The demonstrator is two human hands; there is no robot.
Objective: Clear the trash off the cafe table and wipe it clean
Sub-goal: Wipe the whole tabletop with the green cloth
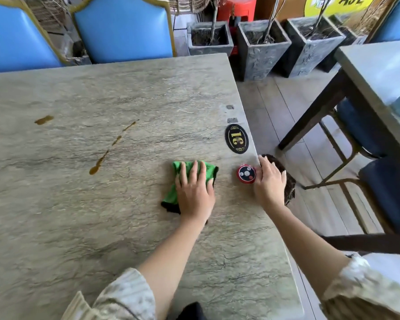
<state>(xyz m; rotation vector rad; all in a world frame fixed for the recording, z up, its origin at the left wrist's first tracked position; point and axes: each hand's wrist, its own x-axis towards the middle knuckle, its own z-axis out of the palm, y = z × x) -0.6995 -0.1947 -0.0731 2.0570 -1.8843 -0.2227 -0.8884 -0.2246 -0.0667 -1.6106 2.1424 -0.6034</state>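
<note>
Wiping step: left hand (194, 188) flat on cloth (183, 181); right hand (269, 181), fingers relaxed, touches buzzer (246, 173). Next: sweep left to spills (109, 148).

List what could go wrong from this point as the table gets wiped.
1. The red call button sits near the table edge, touched by the right hand; a nudge could tip it onto the floor.
2. The brown spill streaks lie far left of the green cloth under the left hand; a short pass may miss them.
3. One small cloth could smear the liquid rather than lift it.
</note>
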